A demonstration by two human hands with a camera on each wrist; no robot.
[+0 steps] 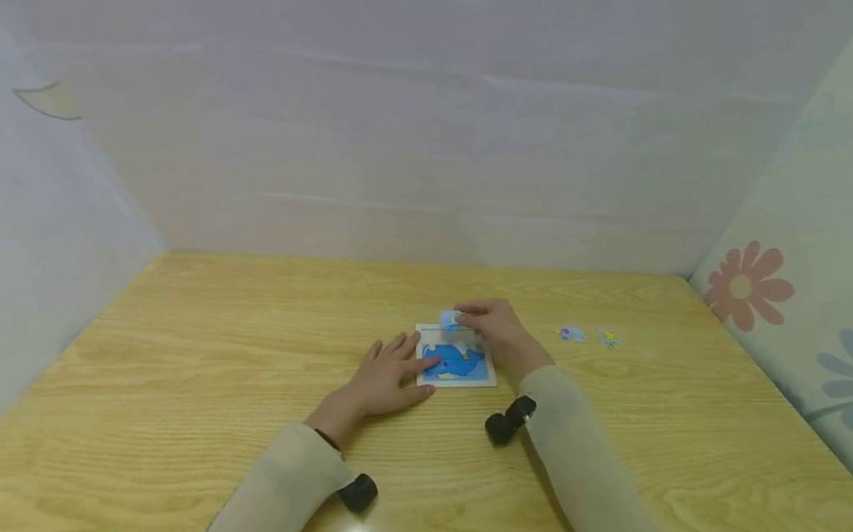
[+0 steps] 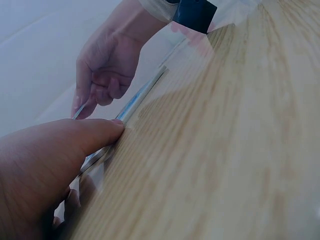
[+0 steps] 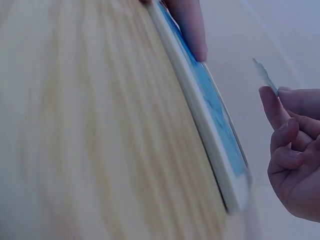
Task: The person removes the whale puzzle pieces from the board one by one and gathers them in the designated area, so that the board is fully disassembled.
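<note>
A small white-framed puzzle tray lies on the wooden table, with blue animal pieces set in its lower part and a bare strip along its upper part. My left hand rests spread at the tray's left side, forefinger on the blue picture and thumb at the near left corner. Between thumb and forefinger my right hand pinches a light blue puzzle piece over the tray's far edge. In the right wrist view that piece stands clear above the tray, seen edge-on.
Two loose puzzle pieces lie right of the tray: one blue with pink, one with a yellow flower. Pale wall sheeting rises behind the table, and a flower-printed sheet borders its right side.
</note>
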